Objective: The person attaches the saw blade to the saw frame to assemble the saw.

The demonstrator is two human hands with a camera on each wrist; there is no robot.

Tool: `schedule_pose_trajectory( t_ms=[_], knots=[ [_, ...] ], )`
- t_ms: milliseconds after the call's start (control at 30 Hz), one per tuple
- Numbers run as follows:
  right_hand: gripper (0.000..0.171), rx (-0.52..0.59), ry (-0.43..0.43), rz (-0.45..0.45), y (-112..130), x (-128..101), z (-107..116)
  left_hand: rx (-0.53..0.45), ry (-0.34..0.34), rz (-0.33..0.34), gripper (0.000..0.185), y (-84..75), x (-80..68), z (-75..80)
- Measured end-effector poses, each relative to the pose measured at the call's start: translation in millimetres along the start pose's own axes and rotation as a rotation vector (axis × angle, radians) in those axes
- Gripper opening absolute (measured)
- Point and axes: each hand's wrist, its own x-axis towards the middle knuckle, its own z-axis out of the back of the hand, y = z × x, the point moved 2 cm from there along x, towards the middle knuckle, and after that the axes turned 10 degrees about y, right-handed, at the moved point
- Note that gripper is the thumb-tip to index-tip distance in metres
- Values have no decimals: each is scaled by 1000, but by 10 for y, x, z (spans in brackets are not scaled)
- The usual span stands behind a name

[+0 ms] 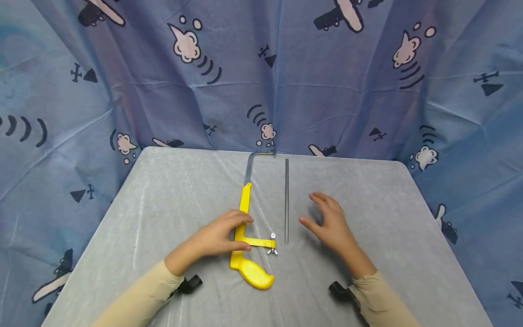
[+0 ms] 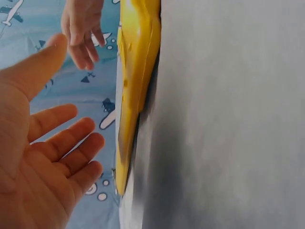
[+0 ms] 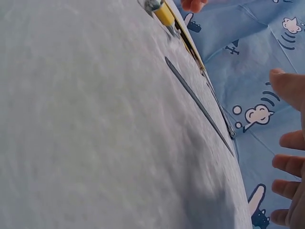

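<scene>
A yellow hacksaw frame [image 1: 245, 213] lies lengthwise on the grey table [image 1: 163, 204], with its handle [image 1: 251, 272] toward me and a wing nut [image 1: 272, 250] at the near end. A loose grey saw blade [image 1: 287, 200] lies parallel just to its right. My left hand [image 1: 247, 234] reaches over the frame near the handle. In the left wrist view the left hand [image 2: 52, 157] has straight fingers, with a gap to the frame [image 2: 136, 71]. My right hand [image 1: 310, 210] hovers spread, just right of the blade [image 3: 200, 105], holding nothing.
A blue cloth printed with planes and clouds [image 1: 261, 81] hangs behind the table and down both sides. The table's far edge [image 1: 327, 156] lies just beyond the saw's tip. Black straps [image 1: 189, 284] show at both wrists.
</scene>
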Motion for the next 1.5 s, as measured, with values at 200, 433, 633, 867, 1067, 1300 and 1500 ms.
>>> schedule_pose_trajectory(
  t_ms=[200,433,633,867,1067,1300,1500],
  knots=[
    [69,18,39,-28,52,26,-61,-9,18,3,59,-59,93,-66],
    [64,54,58,-56,87,70,-134,-18,62,-24,50,-123,198,-163],
    [58,69,79,-91,113,103,-202,18,105,-16,45,-161,232,-248],
    [52,45,75,-102,91,113,-284,79,120,-11,37,-189,287,-300],
    [46,39,80,-139,91,140,-341,107,77,-32,31,-185,295,-319],
    [37,-8,140,-208,139,205,-383,199,78,-63,29,-199,292,-327],
    [39,-45,178,-303,189,273,-400,191,76,-76,29,-188,287,-317]
  ],
)
